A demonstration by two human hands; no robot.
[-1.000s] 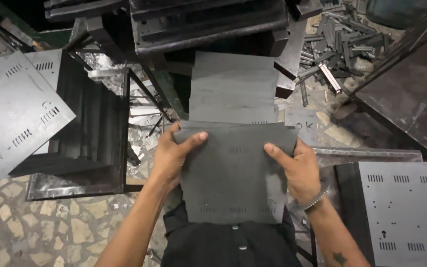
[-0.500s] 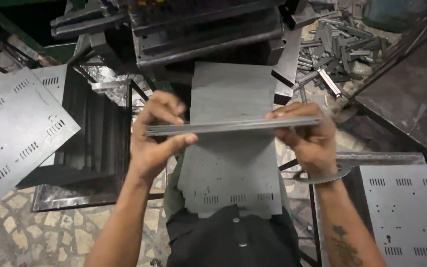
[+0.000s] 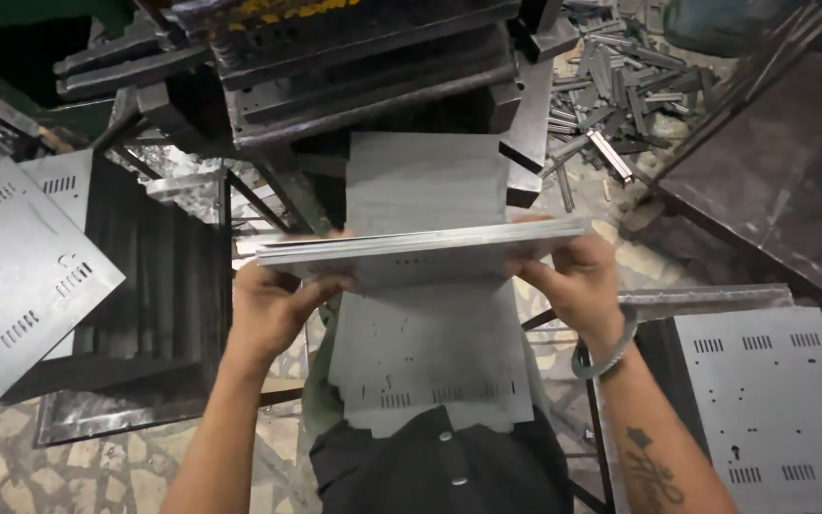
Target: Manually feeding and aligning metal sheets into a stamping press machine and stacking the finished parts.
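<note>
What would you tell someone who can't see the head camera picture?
Two bare hands, the left hand and right hand, hold a thin grey metal sheet edge-on by its ends, above a stack of flat sheets on the lap. A dark press machine is ahead, and punched metal panels lie at both sides.

Sheet (image 3: 420,246) lifted from stack, tipped edge-on.

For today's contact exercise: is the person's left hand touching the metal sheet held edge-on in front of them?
Touching. The head view shows the left hand gripping the left end of the metal sheet, fingers wrapped at its edge.
</note>
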